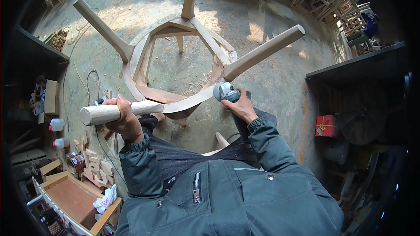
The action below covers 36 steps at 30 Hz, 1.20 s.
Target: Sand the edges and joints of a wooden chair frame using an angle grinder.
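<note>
Bare-wood upturned chair frame (pixel 175 61): left hand (pixel 124 120) grips a leg (pixel 109 112), right hand (pixel 238 105) holds grinder (pixel 225 91) at the seat rail; sanding looks midway.

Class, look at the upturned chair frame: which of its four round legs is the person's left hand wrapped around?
The near-left leg, pointing left: the left hand grips it. The other three stand free.

Dark green zipped jacket (pixel 227 196) with elastic cuffs, snap buttons.

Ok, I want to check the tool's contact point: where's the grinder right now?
In the head view, the grinder sits just right of centre, gripped by the right hand, against the near rail of the upturned chair frame.
</note>
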Each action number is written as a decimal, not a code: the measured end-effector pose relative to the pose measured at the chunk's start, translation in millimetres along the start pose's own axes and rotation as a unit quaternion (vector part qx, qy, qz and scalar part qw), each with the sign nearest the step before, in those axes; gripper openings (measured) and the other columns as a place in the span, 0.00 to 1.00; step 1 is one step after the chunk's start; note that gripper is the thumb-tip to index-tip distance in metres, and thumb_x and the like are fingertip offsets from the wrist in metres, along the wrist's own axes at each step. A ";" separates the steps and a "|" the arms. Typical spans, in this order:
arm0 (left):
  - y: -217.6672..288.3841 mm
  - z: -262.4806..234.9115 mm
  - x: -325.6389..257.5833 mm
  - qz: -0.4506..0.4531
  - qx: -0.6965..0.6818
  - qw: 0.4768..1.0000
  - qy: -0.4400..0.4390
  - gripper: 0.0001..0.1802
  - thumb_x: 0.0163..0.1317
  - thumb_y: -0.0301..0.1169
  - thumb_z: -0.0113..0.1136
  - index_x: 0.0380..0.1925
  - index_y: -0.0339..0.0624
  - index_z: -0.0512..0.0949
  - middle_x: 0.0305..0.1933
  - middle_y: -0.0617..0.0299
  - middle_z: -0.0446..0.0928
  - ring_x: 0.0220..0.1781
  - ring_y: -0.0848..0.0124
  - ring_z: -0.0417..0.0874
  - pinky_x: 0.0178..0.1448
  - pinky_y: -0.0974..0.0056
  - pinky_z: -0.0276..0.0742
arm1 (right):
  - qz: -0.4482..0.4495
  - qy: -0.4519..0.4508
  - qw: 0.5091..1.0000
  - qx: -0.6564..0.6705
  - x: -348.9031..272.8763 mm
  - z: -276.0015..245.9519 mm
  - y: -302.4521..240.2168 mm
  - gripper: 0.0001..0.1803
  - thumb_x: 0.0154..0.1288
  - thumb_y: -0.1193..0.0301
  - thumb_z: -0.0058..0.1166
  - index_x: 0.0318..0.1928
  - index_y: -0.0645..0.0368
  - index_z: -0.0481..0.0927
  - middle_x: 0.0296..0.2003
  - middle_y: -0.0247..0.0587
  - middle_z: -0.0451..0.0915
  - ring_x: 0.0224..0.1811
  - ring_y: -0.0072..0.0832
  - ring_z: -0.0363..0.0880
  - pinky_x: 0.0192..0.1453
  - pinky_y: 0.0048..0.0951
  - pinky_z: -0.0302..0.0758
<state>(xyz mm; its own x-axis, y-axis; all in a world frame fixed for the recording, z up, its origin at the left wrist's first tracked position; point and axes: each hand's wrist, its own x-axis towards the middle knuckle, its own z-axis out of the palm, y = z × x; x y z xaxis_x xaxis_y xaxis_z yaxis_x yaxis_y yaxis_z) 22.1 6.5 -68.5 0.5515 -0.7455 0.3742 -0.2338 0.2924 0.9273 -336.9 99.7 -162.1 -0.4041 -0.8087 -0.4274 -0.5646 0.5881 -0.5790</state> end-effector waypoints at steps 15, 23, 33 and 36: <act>2.7 -5.1 -0.3 0.016 0.029 0.999 -0.028 0.11 0.70 0.29 0.66 0.33 0.39 0.74 0.26 0.61 0.76 0.28 0.69 0.79 0.39 0.60 0.76 | 0.014 0.015 1.000 0.004 16.8 8.6 -15.6 0.60 0.51 0.42 0.74 0.72 0.72 0.63 0.59 0.68 0.81 0.62 0.55 0.83 0.70 0.43 0.77; 5.8 -4.1 1.3 0.021 0.017 0.999 -0.035 0.11 0.68 0.30 0.68 0.31 0.38 0.75 0.25 0.60 0.78 0.29 0.69 0.78 0.42 0.60 0.76 | -0.036 -0.030 0.998 -0.048 4.6 34.1 -15.0 0.59 0.52 0.42 0.74 0.73 0.69 0.62 0.58 0.77 0.78 0.65 0.62 0.79 0.72 0.45 0.74; 10.1 -2.9 -0.8 0.010 0.003 1.000 -0.023 0.11 0.66 0.27 0.68 0.30 0.35 0.76 0.27 0.60 0.77 0.29 0.67 0.78 0.39 0.60 0.75 | -0.018 -0.016 0.999 0.023 17.0 21.2 -11.1 0.56 0.53 0.46 0.74 0.70 0.73 0.65 0.50 0.59 0.86 0.51 0.43 0.89 0.59 0.37 0.83; 7.0 1.3 -0.4 0.029 -0.013 0.999 -0.015 0.11 0.66 0.27 0.69 0.30 0.35 0.76 0.28 0.61 0.77 0.29 0.68 0.77 0.38 0.61 0.74 | -0.094 -0.021 0.993 -0.062 -6.9 52.8 -30.1 0.58 0.53 0.43 0.74 0.71 0.72 0.63 0.52 0.65 0.84 0.56 0.52 0.86 0.64 0.43 0.80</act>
<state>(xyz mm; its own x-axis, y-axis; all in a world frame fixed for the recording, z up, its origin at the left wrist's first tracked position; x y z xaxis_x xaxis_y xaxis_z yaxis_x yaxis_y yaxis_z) 19.2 8.1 -62.2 0.5143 -0.7441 0.4264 -0.2436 0.3500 0.9045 -279.2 88.0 -178.4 -0.2541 -0.9021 -0.3489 -0.7131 0.4184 -0.5625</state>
